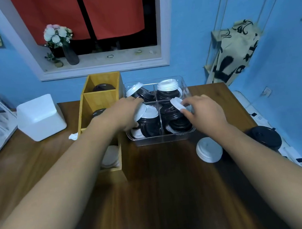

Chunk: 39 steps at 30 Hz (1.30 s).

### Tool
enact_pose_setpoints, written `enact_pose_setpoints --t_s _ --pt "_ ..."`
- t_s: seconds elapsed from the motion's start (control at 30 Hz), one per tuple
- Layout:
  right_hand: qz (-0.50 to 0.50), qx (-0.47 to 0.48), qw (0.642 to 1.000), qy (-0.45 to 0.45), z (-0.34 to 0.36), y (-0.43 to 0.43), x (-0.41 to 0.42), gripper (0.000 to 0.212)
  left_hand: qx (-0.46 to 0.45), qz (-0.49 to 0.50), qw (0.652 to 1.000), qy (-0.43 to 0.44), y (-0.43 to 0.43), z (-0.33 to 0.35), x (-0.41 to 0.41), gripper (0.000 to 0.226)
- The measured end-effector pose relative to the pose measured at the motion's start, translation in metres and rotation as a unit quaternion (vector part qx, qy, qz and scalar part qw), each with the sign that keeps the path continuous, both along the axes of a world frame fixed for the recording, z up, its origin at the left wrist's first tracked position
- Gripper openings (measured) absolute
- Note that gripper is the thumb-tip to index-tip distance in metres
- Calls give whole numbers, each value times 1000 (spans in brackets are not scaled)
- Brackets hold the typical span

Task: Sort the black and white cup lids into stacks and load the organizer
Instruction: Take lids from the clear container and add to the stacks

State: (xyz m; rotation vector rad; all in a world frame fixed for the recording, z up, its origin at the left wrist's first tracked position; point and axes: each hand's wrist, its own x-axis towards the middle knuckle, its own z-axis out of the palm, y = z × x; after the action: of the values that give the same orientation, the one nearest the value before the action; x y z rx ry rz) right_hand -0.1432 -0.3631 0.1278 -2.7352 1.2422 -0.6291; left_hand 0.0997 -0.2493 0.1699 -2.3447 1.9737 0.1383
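— Picking out lids, are they?

— Yes. The left hand (125, 113) grips a white lid (141, 111) in the clear bin (160, 138), and the right hand (204, 114) pinches a second white lid (177, 103) there.

— Why only white?

— To keep colours apart, I think. A white stack (208, 150) sits near on the table (164, 188), a black stack (265, 136) further right. The wooden organizer (97, 100), left of the bin, holds black lids (103, 86) far, white lids (111, 156) near.

Left hand (125, 115), right hand (204, 113): curled grips.
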Motion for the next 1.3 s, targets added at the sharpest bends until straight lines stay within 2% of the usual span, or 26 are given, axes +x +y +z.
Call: enact_pose_setpoints --t_s 0.17,0.27,0.37,0.53,0.6,0.7,0.8,0.9,1.07,1.2,1.3 --pt "23 9 999 43 4 -1 3 40 48 -56 996 -45 -20 3 12 86" --pt "22 -44 996 71 7 -3 2 21 36 -74 995 -51 -22 1 18 86" --pt "7 -67 995 67 6 -4 2 15 16 -73 997 -17 -15 3 20 84" --pt "-6 -67 998 -3 20 1 2 18 -56 -51 997 22 16 29 5 85" --pt "-2 -100 995 -5 29 19 -9 21 -82 -49 994 58 37 36 -9 87" --pt "39 -123 992 4 21 74 -42 18 -76 -58 988 125 75 18 -39 88" --pt "95 -110 989 -1 -28 127 -75 17 -28 -69 982 172 107 -34 -75 84" --pt "103 -91 990 26 -82 145 -89 19 17 -34 975 217 124 -93 -99 88" --pt "106 -48 992 39 -114 154 -92 20 -41 28 970 239 134 -139 -105 95" --pt "-1 86 996 -34 -108 152 -83 41 -57 43 961 268 140 -149 -99 105" --pt "-21 137 990 -22 -106 140 -67 66 -85 44 953 289 142 -154 -92 99"
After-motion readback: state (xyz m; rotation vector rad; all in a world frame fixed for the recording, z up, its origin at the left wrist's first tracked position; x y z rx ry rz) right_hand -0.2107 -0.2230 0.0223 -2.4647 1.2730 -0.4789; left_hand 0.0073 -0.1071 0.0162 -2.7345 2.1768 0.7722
